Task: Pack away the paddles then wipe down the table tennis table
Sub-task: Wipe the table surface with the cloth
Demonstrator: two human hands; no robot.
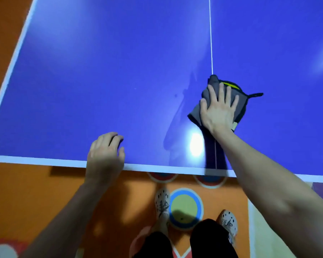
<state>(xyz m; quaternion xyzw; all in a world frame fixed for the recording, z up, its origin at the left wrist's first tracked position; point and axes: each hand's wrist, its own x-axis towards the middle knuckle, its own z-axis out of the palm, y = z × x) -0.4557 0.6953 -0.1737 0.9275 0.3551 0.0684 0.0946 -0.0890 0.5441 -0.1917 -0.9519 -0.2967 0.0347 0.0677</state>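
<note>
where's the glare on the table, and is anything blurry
Head view: one bright glare spot on the table near its front edge, just left of the right hand's wrist; fainter sheen upper left and far right; cloth and left hand slightly soft.

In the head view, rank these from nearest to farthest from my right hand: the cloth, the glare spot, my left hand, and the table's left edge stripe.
1. Cloth, pressed under the right hand.
2. Glare, just below-left, near the front edge.
3. Left hand, resting on the front edge.
4. Left edge stripe, far left.
</note>
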